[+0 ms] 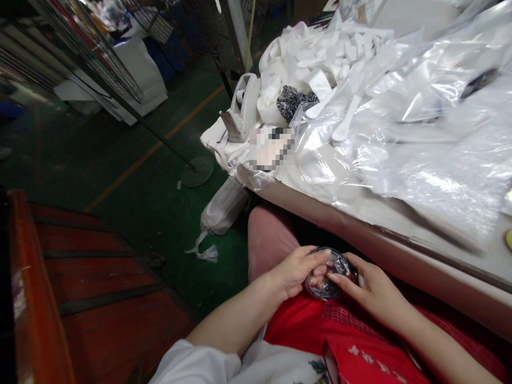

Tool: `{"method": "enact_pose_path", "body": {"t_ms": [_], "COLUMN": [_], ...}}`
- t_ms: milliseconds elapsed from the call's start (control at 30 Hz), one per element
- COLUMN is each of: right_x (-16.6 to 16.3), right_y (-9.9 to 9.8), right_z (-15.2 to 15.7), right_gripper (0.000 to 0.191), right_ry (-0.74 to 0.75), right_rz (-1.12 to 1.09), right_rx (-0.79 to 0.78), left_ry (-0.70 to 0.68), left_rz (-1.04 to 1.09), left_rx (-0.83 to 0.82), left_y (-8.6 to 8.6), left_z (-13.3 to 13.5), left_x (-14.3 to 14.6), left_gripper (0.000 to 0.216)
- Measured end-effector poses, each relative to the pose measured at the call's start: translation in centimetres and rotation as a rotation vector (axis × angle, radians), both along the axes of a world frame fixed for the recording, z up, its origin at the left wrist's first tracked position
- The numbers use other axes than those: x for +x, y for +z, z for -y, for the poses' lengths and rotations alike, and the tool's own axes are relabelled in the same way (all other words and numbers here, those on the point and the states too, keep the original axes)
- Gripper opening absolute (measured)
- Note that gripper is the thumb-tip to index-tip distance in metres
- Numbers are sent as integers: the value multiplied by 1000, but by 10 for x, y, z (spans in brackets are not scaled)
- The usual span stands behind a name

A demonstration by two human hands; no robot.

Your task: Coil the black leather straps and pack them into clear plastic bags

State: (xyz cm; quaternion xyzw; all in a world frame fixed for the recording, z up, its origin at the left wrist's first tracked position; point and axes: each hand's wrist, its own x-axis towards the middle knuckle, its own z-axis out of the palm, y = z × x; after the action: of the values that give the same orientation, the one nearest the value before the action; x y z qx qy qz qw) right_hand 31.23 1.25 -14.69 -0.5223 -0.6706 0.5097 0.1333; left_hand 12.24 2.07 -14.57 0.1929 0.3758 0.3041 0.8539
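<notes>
Over my lap I hold a round, dark, shiny object [339, 262] that looks wrapped in clear plastic; its exact kind cannot be made out. My left hand [302, 271] grips its left side, thumb along the top and fingers curled into the middle. On the right side, my right hand [370, 285] closes around it, with the thumb pressed on the upper face. Both hands are below the front edge of the white-covered table [320, 200], close to the red apron [298, 320].
Clear plastic bags [432, 144] and a heap of white pieces [304, 53] cover the table. A tape dispenser [246, 101] stands at its left corner. A filled plastic bag [224, 210] hangs below. Leftward are a round-based stand [198, 172] and a red-orange slatted surface [92, 277].
</notes>
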Motion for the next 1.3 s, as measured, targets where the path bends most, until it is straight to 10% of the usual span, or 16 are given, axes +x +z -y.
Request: {"method": "enact_pose_path", "body": {"t_ms": [633, 933, 1033, 1300], "right_x": [4, 15, 16, 54], "right_y": [10, 10, 6, 11], "right_z": [1, 11, 16, 19], "right_gripper": [44, 35, 31, 58], "right_ry": [-123, -13, 28, -235], "right_rz": [-387, -225, -235, -404], "right_rx": [-182, -155, -159, -290], "left_ry": [55, 4, -111, 94], "left_rz": [112, -499, -538, -533], "left_rx": [49, 455, 436, 219], "left_y": [11, 12, 8, -5], "left_z": [5, 12, 19, 39], "left_x": [21, 26, 30, 28], "left_gripper": [49, 42, 40, 50]}}
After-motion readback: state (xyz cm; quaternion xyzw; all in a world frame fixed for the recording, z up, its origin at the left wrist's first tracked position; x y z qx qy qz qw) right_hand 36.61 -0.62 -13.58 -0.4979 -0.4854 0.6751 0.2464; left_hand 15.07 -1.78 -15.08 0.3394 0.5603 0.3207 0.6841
